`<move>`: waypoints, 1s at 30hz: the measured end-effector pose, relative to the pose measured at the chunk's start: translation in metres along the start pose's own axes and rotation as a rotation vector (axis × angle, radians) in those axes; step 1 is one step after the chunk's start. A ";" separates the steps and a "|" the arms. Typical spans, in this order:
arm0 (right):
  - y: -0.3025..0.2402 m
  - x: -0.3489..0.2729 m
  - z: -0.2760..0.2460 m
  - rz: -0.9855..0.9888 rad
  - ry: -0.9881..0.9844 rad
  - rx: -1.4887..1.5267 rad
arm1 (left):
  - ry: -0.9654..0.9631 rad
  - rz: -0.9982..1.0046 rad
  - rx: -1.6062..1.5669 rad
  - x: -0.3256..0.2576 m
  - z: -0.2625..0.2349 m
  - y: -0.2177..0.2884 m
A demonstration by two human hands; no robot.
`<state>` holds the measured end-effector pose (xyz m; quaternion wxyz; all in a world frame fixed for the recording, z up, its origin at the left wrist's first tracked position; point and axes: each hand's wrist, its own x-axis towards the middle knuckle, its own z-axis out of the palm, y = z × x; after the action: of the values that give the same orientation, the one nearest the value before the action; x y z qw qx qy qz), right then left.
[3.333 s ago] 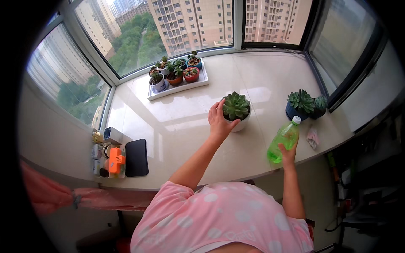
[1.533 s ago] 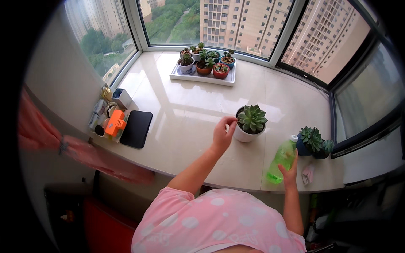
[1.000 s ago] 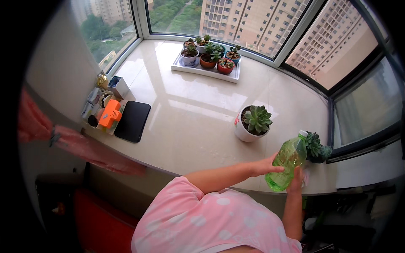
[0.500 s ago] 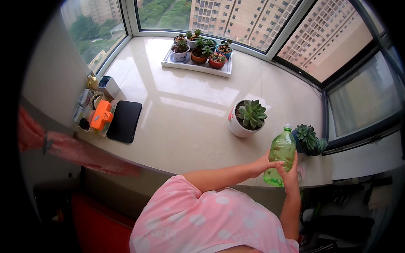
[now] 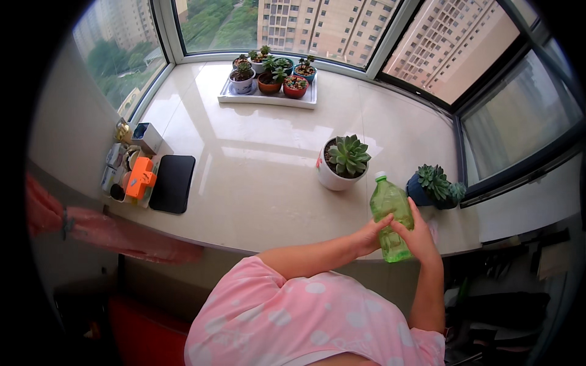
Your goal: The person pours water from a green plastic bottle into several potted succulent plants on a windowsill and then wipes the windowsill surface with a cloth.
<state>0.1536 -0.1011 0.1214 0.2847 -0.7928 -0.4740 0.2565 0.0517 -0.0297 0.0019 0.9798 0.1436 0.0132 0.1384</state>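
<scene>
A clear green plastic bottle (image 5: 390, 204) with a white cap is held between both my hands over the near edge of the sill. My left hand (image 5: 370, 236) grips its lower left side, thumb across the front. Against its right side lies my right hand (image 5: 419, 235), fingers stretched up along the bottle and thumb over the front. Just beyond the bottle, to the left, stands a succulent (image 5: 349, 156) in a white pot (image 5: 332, 178). A dark blue pot (image 5: 419, 191) with another succulent (image 5: 434, 181) is close behind my right hand.
At the back, a white tray (image 5: 268, 102) bears several small potted succulents. On the left lie a black flat tablet-like thing (image 5: 173, 183), an orange object (image 5: 141, 177) and a small white box (image 5: 147, 139). Windows border the sill (image 5: 256, 165); a pink curtain (image 5: 128, 234) hangs at the near left.
The bottle has tipped from leaning right to leaning left, and my right hand's fingers have stretched further up its side. The whole view has shifted slightly.
</scene>
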 end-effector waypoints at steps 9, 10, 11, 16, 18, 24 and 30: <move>-0.037 0.001 -0.001 -0.069 -0.046 -0.377 | 0.062 0.025 -0.131 -0.011 -0.004 -0.010; -0.043 0.000 0.000 -0.057 -0.065 -0.423 | 0.044 0.033 -0.134 -0.011 -0.008 -0.010; -0.047 0.000 0.002 -0.056 -0.067 -0.425 | 0.045 0.034 -0.136 -0.012 -0.011 -0.011; -0.053 0.001 0.013 -0.017 -0.062 -0.676 | 0.044 0.044 -0.213 -0.018 -0.011 -0.005; -0.051 -0.001 0.018 -0.031 -0.047 -0.679 | 0.046 0.039 -0.203 -0.019 -0.016 -0.006; -0.047 -0.009 0.023 -0.081 0.016 -0.650 | 0.039 0.024 -0.163 -0.021 -0.019 -0.008; -0.047 -0.016 0.020 -0.085 0.034 -0.658 | 0.067 -0.011 -0.165 -0.026 -0.013 -0.013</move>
<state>0.1047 -0.0931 0.1425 0.0318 -0.8259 -0.5592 0.0644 0.0296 -0.0448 -0.0143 0.9881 0.0576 0.0351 0.1382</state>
